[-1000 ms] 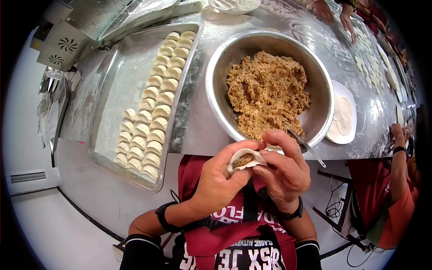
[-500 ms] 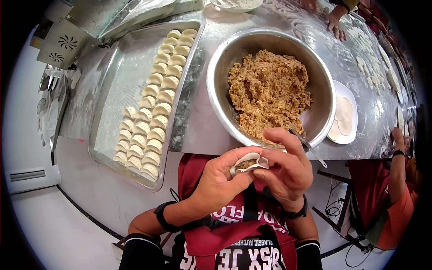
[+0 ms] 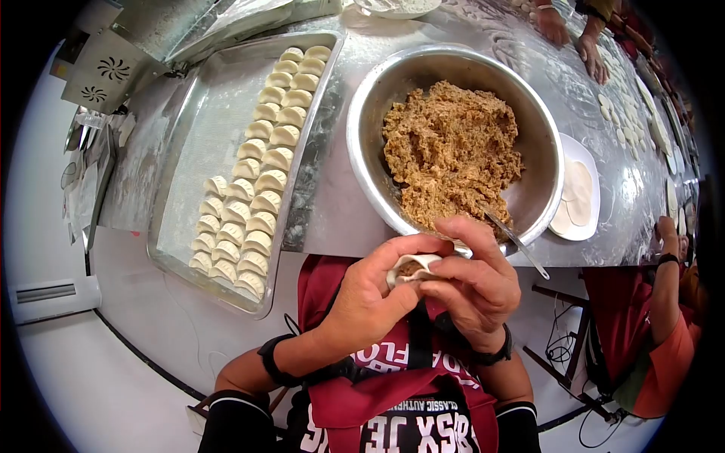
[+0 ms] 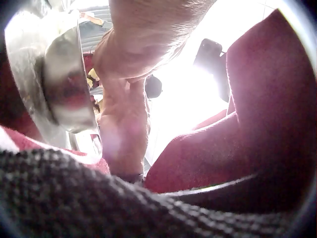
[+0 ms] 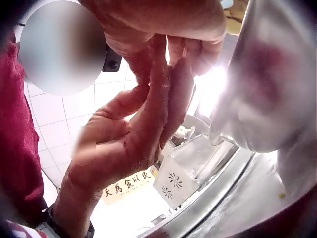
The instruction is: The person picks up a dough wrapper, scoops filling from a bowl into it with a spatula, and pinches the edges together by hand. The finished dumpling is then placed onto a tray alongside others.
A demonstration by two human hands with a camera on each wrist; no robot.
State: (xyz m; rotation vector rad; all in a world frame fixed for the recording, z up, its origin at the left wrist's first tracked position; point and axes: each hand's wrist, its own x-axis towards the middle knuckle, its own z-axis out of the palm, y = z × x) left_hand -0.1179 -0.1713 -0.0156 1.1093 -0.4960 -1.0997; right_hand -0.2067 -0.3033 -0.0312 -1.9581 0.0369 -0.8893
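Note:
A half-folded dumpling [image 3: 408,271], its brown filling showing through the gap in the white wrapper, is between both hands over the table's front edge. My left hand [image 3: 366,294] cradles it from the left, thumb along the near side and fingers behind. From the right, my right hand [image 3: 481,293] pinches the wrapper's edge between thumb and fingers. Just beyond the hands, a large metal bowl [image 3: 361,143] holds brown minced filling [image 3: 453,151]; a spoon [image 3: 529,257] leans on its near rim. In both wrist views the hands meet, and the dumpling is hidden.
To the left lies a metal tray [image 3: 200,136] with rows of pleated dumplings [image 3: 257,241]. Right of the bowl, a white plate [image 3: 592,215] carries round wrappers [image 3: 578,189]. Another person's hands [image 3: 593,60] are over the floured table at the far right.
My right fingers lifted slightly off the wrapper's edge, then closed on it again farther along. The dumpling's opening has become smaller. Another person's hands moved at the far right.

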